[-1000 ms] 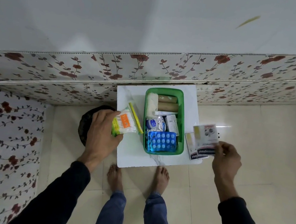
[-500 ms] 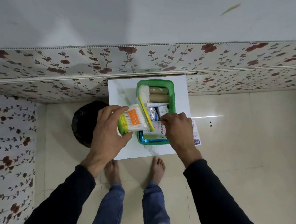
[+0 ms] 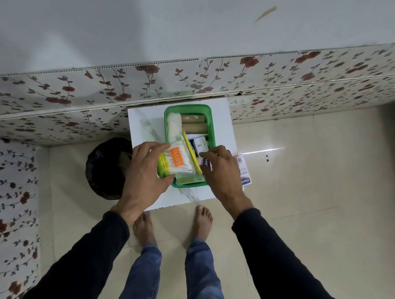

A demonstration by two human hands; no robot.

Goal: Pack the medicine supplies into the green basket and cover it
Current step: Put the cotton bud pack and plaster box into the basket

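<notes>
The green basket (image 3: pixel 192 109) stands on a small white table (image 3: pixel 143 126) and holds brown bandage rolls (image 3: pixel 194 123), a white roll (image 3: pixel 174 126) and a small box (image 3: pixel 201 144). My left hand (image 3: pixel 144 174) grips a pack of cotton swabs (image 3: pixel 176 161) with an orange label, held over the basket's near left corner. My right hand (image 3: pixel 223 176) reaches palm down into the basket's near right part, with its fingers curled on a white medicine box (image 3: pixel 206 162). Both hands hide the near half of the basket. Another flat white box (image 3: pixel 244 174) lies on the table just right of the basket.
A black bin (image 3: pixel 106 166) stands on the floor left of the table. A floral-papered wall (image 3: pixel 70 104) runs directly behind the table. My bare feet (image 3: pixel 202 220) are at the table's near edge on a beige tiled floor (image 3: pixel 313 192).
My right hand carried a medicine box from the table's right side into the basket. My left hand brought the cotton swab pack from the table's left side to over the basket's near left corner.
</notes>
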